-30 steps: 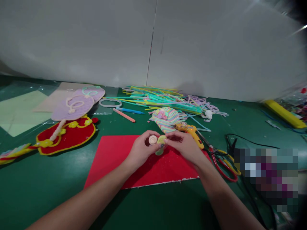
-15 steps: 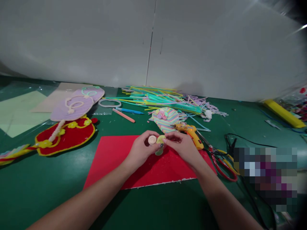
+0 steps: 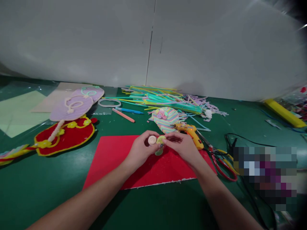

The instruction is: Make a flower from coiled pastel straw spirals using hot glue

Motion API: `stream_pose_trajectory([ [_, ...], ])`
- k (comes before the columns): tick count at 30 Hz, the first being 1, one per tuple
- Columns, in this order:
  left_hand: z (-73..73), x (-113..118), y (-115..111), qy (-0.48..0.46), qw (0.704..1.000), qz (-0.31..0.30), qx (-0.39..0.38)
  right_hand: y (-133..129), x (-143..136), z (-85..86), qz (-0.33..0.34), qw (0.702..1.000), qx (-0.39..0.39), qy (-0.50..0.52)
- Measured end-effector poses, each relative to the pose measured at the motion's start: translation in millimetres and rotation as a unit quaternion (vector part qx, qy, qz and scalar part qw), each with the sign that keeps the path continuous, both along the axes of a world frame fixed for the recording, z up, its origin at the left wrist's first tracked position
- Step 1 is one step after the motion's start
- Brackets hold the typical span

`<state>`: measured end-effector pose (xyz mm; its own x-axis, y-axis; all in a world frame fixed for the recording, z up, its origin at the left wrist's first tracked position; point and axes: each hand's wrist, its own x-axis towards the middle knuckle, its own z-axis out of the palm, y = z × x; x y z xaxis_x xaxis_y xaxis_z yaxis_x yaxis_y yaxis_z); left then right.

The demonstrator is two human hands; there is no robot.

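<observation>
Above the red board [image 3: 112, 159], both hands meet around a small cluster of coiled discs. My left hand [image 3: 141, 147] is closed on its left side, by the cream spiral disc [image 3: 152, 140]. My right hand [image 3: 181, 143] pinches the yellow-green spiral disc [image 3: 161, 139] between thumb and fingers. A pale green piece [image 3: 158, 151] hangs just below, and a small dark bead [image 3: 161, 145] shows near the left thumb tip. Some fingertips are hidden behind the discs.
Behind the hands lie a striped round piece [image 3: 166, 119], a yellow glue gun [image 3: 192, 132] and a heap of coloured stems [image 3: 165, 102]. Red-handled pliers [image 3: 223, 169] and black cables are at right. Purple and red fan shapes [image 3: 72, 134], markers [image 3: 123, 115] and sheets lie left.
</observation>
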<state>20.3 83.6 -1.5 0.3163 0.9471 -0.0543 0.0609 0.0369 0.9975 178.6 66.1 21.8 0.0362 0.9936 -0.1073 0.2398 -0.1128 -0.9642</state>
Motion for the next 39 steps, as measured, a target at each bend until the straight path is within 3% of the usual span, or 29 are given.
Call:
stream_pose_trajectory([
  [20, 1.0, 0.1, -0.5, -0.020, 1.000, -0.009, -0.017, 0.8, -4.3, -5.1, -0.032, 0.999, 0.018, -0.012],
  [30, -0.2, 0.2, -0.1, -0.035, 0.999, -0.007, -0.006, 2.7, -3.0, -7.4, -0.069, 0.997, 0.008, 0.042],
  [39, -1.6, -0.7, 2.8, -0.037, 0.999, 0.008, -0.013, 0.7, 6.3, -7.8, -0.041, 0.998, 0.000, 0.057],
])
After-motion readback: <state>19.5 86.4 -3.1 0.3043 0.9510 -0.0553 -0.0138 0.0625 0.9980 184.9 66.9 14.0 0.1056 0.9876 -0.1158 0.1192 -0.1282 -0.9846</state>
